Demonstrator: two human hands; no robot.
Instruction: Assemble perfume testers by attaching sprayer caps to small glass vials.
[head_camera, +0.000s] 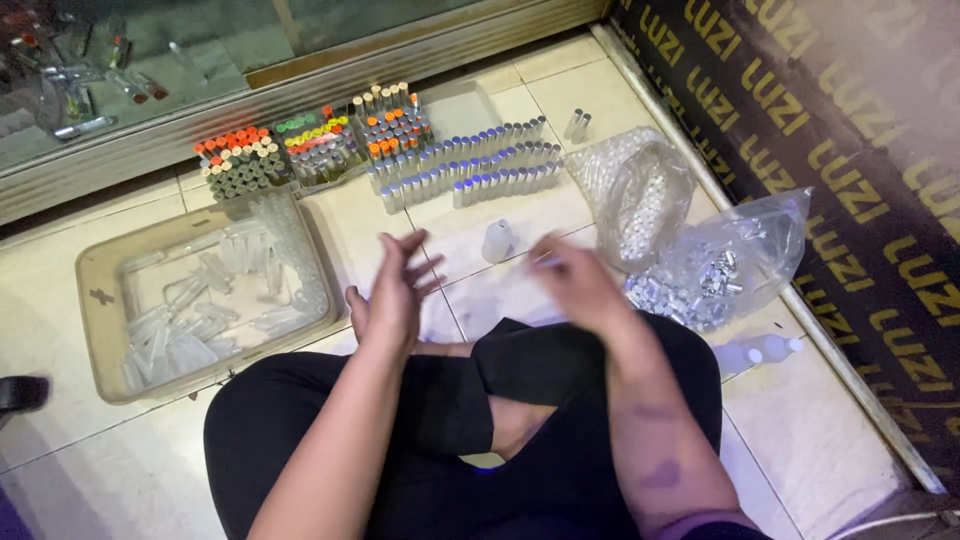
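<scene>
Crossed black-clad legs (470, 440) nearest. Left hand (392, 290) just above knee, fingers spread, empty. Right hand (578, 285) blurred; grip unclear, maybe pinching small vial. White bottle (497, 241) just beyond hands. Risk: fast sweep topples vial rows (470, 165) beyond bottle, spills tube tray (105, 300) left.

right hand (578, 285) motion-blurred, its grip unreadable, dark shoe (22, 392) cut off

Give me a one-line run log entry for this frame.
left hand: open, empty | right hand: blurred, grip unclear | nearest: small white bottle | left: tray of clear tubes | right: bags of caps
</scene>
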